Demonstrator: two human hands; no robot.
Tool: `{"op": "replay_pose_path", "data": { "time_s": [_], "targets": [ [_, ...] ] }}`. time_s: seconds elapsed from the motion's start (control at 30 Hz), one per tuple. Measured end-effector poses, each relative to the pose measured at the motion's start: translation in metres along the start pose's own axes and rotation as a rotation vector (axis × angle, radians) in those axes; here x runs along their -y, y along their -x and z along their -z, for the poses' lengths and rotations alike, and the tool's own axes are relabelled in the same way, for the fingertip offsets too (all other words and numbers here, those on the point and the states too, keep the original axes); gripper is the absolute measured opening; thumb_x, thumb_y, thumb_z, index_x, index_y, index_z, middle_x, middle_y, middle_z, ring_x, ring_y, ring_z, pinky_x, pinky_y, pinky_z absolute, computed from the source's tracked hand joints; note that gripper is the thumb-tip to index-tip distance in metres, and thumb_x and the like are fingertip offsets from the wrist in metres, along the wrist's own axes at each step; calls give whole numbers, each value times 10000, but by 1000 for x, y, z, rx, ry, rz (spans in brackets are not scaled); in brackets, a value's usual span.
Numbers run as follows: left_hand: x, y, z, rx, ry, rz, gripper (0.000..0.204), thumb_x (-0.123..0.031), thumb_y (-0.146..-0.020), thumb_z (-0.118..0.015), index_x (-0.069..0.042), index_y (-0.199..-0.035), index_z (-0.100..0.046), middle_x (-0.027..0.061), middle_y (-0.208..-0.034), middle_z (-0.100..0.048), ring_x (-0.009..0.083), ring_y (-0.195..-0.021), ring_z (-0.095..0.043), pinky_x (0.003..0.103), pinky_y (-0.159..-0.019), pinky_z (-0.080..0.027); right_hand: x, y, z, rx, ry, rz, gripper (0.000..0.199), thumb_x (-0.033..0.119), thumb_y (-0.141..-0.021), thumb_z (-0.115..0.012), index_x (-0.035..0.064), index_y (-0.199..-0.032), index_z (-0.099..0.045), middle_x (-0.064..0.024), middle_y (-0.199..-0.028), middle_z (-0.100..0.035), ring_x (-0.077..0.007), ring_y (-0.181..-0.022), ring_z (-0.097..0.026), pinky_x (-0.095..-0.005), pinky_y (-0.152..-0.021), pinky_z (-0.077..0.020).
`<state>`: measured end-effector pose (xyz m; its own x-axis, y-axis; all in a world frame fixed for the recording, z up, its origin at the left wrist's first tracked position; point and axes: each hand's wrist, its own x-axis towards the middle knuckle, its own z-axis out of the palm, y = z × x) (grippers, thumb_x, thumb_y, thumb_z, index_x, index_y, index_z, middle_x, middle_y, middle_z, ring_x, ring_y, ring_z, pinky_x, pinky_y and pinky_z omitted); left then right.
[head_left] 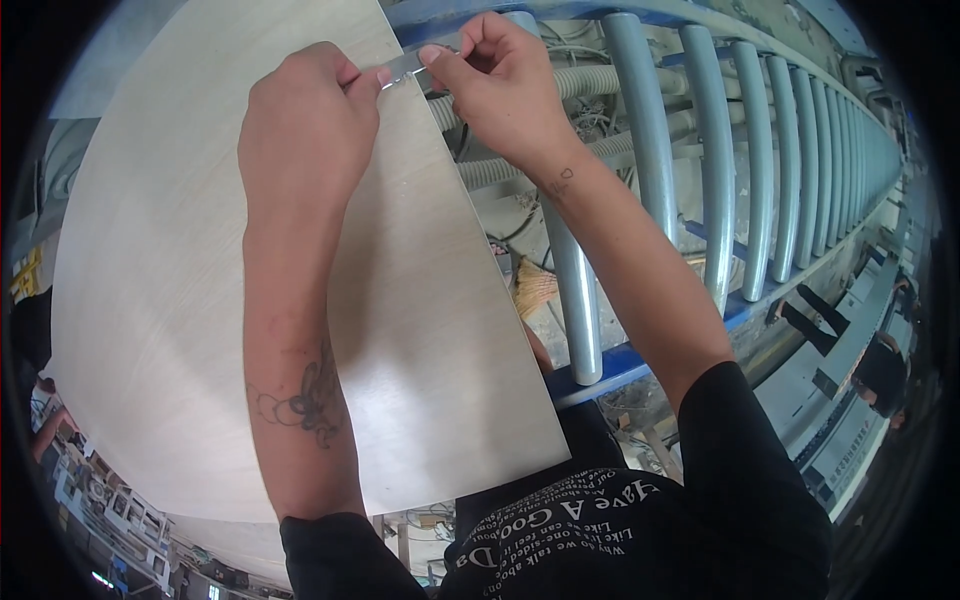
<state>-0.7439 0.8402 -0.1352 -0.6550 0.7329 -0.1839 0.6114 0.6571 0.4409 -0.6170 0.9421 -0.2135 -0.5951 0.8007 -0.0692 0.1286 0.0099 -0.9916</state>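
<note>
Watching remotely through the head camera, I see the wearer's two bare hands close together at the far end of both outstretched arms, joined by a small grey strip (404, 68). The left hand (312, 110) pinches one end between thumb and bent forefinger; the right hand (505, 85) grips the other end the same way, its remaining fingers curled. Holding both ends probably keeps so slight a piece straight and steady. I can't tell what it is; it is flat, with a bright lower edge. It crosses above the edge of a large pale board (440, 400), which spreads beneath the left hand and forearm and back toward the wearer's body. Whether the strip touches the wood I cannot make out. The left hand is over the board and the right beyond its edge, which I take as a way of working at that border from either side. Below and to the right of the right hand runs a row of grey rollers (640, 120) in a blue frame (615, 368), likely there to carry sheets along. A ribbed hose (590, 82) passes behind those rollers, and nearer the wearer than the right hand, a straw broom (535, 285) shows beside the board's edge.
</note>
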Motion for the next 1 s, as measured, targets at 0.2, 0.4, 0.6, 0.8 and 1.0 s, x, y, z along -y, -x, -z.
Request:
{"op": "replay_pose_path", "data": {
  "time_s": [0.2, 0.4, 0.6, 0.8, 1.0],
  "targets": [
    [1, 1, 2, 1, -15, -11, 287, -296, -903, -751, -23, -836, -698, 162, -752, -709, 359, -737, -690, 452, -673, -535, 6, 2, -3, -5, -65, -40, 273, 84, -906, -735, 58, -780, -494, -54, -693, -659, -105, -658, -677, -259, -566, -492],
    [1, 2, 2, -33, -23, -36, 292, -295, -900, -755, -19, -829, -689, 170, -761, -708, 369, -757, -690, 453, -682, -535, 11, 2, -4, -7, -102, -72, 290, 82, -909, -736, 54, -779, -479, -56, -688, -658, -111, -671, -686, -267, -568, -504],
    [1, 1, 4, 2, -32, -14, 300, -308, -902, -754, -21, -840, -690, 167, -759, -708, 367, -752, -688, 447, -682, -535, 7, 5, -5, 8, -108, -37, 252, 109, -945, -728, 67, -841, -502, -70, -750, -694, -45, -547, -540, -226, -452, -413],
    [1, 4, 7, 6, -25, 6, 305, -315, -912, -739, -21, -843, -698, 169, -763, -712, 363, -753, -695, 446, -686, -538, 3, 7, -6, 15, -100, -8, 256, 113, -950, -729, 67, -836, -505, -68, -745, -689, -40, -542, -528, -221, -450, -405],
    [2, 9, 3, 16, -48, -3, 290, -316, -917, -736, -34, -858, -702, 165, -769, -716, 368, -760, -698, 453, -682, -537, 1, 11, -4, 16, -131, -35, 253, 109, -951, -730, 66, -838, -508, -61, -740, -686, -40, -548, -528, -223, -457, -407]
  ]
}}
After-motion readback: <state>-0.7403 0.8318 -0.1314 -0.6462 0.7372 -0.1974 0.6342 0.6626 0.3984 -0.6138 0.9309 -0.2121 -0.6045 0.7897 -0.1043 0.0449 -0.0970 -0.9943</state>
